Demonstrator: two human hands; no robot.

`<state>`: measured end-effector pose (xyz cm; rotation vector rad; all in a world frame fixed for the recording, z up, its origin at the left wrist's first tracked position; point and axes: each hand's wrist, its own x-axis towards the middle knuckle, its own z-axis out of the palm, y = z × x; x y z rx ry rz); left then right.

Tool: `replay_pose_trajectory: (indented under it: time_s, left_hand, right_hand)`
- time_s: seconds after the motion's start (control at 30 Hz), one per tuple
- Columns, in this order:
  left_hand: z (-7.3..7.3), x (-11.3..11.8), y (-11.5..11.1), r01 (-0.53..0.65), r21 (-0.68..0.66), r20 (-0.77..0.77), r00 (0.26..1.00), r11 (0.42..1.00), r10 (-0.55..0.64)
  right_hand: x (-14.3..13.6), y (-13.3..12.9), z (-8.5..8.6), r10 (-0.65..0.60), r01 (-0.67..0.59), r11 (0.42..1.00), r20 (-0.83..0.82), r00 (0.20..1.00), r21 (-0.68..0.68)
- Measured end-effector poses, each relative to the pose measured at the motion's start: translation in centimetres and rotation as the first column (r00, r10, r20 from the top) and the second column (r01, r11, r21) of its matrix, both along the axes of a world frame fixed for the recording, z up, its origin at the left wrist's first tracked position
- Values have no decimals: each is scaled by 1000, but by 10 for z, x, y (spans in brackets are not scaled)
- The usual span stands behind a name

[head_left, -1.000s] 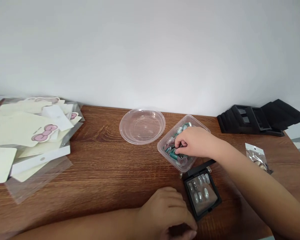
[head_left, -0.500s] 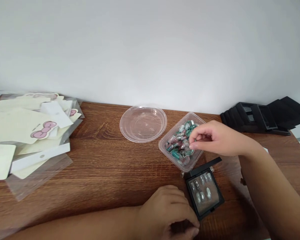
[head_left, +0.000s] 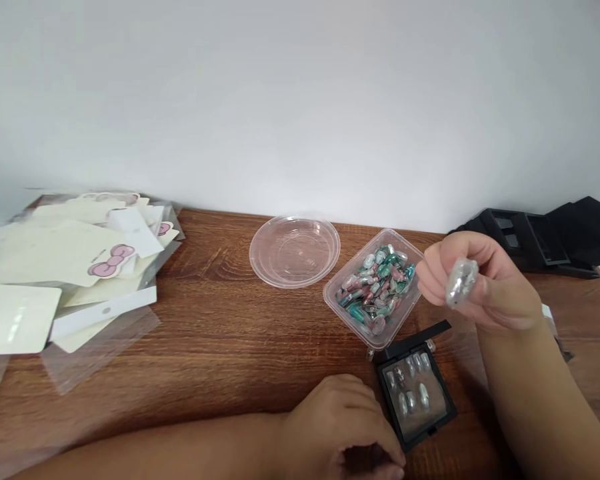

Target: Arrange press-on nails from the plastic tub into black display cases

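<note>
My right hand [head_left: 485, 283] is raised at the right, pinching a silvery, glittery false nail [head_left: 461, 283] between thumb and fingers. Just left of it stands a clear plastic tub [head_left: 333, 293], heaped with green, pink and clear false nails [head_left: 380, 277]. In front of the tub lies a small black case [head_left: 417, 437], its lid raised. Several silvery false nails [head_left: 411, 401] sit in two rows on the case's clear film. At the case's lower left corner rests my left hand [head_left: 343, 423], fingers curled towards the thumb; whether its fingertips hold anything is hidden.
A round clear plastic dish [head_left: 295, 252] stands near the wall, left of the tub. Cream cards with pink bows [head_left: 111, 261] and clear sleeves [head_left: 103, 347] pile up at the left. More black cases [head_left: 545, 237] are stacked at the back right.
My right hand has lifted from the tub and moved right, turning to show a silvery false nail in its pinch. The view has shifted slightly; my left hand stays beside the case.
</note>
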<state>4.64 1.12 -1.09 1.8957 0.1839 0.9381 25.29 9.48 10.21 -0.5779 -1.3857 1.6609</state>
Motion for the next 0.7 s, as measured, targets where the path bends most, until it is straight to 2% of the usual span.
replay_pose_trajectory:
  time_s: [0.2,0.3,0.47,0.6,0.7]
  left_hand:
    - [0,-1,1,12,15,20,1000,1000,-12]
    - [4,-1,2,-3,0,9,1000,1000,3]
    - [12,-1,1,-16,-14,39,999,1000,17]
    - [16,-2,1,1,-8,26,1000,1000,-1]
    - [16,-2,1,7,5,38,999,1000,-7]
  right_hand:
    - [-3,-2,5,-25,24,1000,-51,998,-17]
    - [-4,-3,9,-61,62,998,18,998,-20]
    - [-4,-6,19,-220,221,975,185,958,12]
    - [7,-21,28,-413,424,906,237,879,6]
    - [23,-49,27,-545,558,830,208,812,-3]
